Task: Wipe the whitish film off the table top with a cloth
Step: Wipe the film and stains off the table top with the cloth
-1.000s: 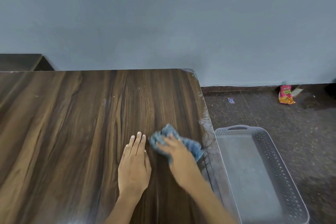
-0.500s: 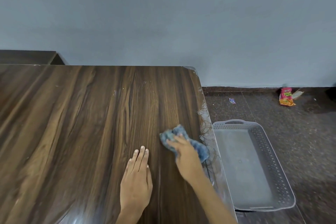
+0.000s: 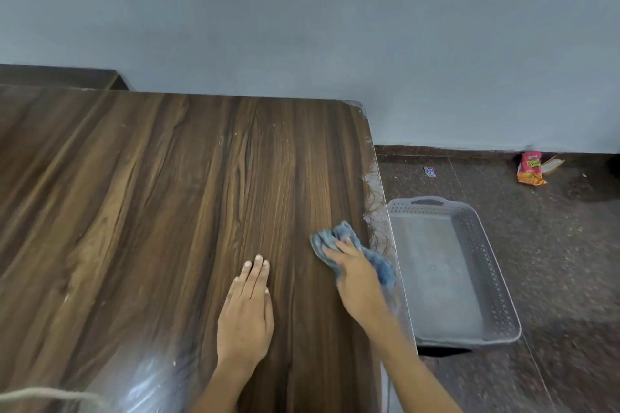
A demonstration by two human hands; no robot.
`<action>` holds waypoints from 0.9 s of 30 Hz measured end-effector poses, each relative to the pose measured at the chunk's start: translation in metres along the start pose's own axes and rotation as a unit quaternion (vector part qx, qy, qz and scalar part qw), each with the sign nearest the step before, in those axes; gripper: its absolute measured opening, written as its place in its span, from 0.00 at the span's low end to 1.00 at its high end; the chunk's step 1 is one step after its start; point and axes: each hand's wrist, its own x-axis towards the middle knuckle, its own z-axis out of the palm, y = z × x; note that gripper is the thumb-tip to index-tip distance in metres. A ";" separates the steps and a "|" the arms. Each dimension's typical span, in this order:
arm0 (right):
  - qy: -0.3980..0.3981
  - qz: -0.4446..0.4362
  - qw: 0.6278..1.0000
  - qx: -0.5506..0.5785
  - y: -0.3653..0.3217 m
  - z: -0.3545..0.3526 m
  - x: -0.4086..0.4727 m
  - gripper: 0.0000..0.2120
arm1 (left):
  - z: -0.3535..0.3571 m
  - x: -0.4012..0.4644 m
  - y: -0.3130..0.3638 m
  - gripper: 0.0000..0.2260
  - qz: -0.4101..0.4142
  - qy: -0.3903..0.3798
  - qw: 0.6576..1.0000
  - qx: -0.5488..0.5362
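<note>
soft cloth worked near the table's right edge

the right hand (image 3: 357, 273) pressed down on a bunched blue cloth (image 3: 342, 240), fingers curled over it; it looked light, limp, best held by the bunch. the left hand (image 3: 246, 312) lay flat, fingers together, on the table top (image 3: 151, 211) just left of it. right of the cloth, on the floor, sat a grey tray (image 3: 469, 218); nothing blocked the wiping.

A grey perforated tray (image 3: 496, 265) and a snack wrapper (image 3: 529, 172) lie on the floor.

Right hand (image 3: 357, 273) slid cloth (image 3: 339, 236) rightward toward table edge.
</note>
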 end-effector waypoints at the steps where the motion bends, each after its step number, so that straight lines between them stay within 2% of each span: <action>1: -0.005 -0.024 1.000 0.004 -0.009 0.007 -0.004 0.30 | 0.001 -0.002 0.000 0.22 0.002 0.002 1.000 -0.002; 3: -0.049 -0.039 0.998 0.014 -0.024 0.025 -0.036 0.29 | 0.002 -0.007 -0.003 0.22 0.011 0.006 1.000 -0.011; 6: -0.151 -0.102 0.983 0.026 -0.033 0.032 -0.107 0.16 | 0.001 -0.015 -0.007 0.23 0.017 0.013 1.000 -0.021; 8: -0.184 -0.115 0.974 0.072 -0.024 0.013 -0.147 0.14 | -0.001 -0.019 -0.006 0.24 0.017 0.008 1.000 -0.023; 10: -0.180 -0.106 0.976 0.057 -0.010 -0.017 -0.171 0.16 | -0.002 -0.022 -0.006 0.24 0.022 0.004 1.000 -0.017; 12: -0.167 -0.079 0.982 0.031 0.001 -0.042 -0.169 0.29 | -0.003 -0.025 -0.008 0.23 0.026 -0.003 1.000 -0.015; 13: -0.155 -0.042 0.987 0.014 0.003 -0.046 -0.164 0.32 | -0.004 -0.027 -0.008 0.22 0.027 -0.005 0.999 -0.017; 15: -0.077 0.049 0.996 0.001 -0.007 -0.039 -0.142 0.29 | -0.004 -0.033 -0.011 0.19 0.028 -0.008 0.999 -0.023; 17: -0.044 0.104 0.994 -0.006 -0.025 -0.020 -0.128 0.27 | -0.004 -0.038 -0.012 0.19 0.032 -0.008 0.999 -0.023; 18: -0.051 0.080 0.995 -0.006 -0.034 -0.009 -0.132 0.27 | -0.005 -0.043 -0.012 0.20 0.037 -0.012 0.999 -0.021; 20: -0.117 -0.015 0.993 -0.008 -0.038 0.009 -0.162 0.27 | -0.007 -0.053 -0.015 0.23 0.050 -0.029 0.998 -0.015; 22: -0.176 -0.052 0.983 -0.014 -0.034 0.008 -0.206 0.26 | -0.009 -0.061 -0.020 0.23 0.062 -0.035 0.997 -0.017; 25: -0.186 -0.035 0.982 -0.018 -0.026 -0.028 -0.246 0.23 | -0.009 -0.069 -0.023 0.20 0.069 -0.025 0.997 -0.029; 27: -0.186 0.022 0.982 -0.018 -0.022 -0.049 -0.242 0.27 | -0.008 -0.072 -0.021 0.18 0.060 -0.013 0.997 -0.038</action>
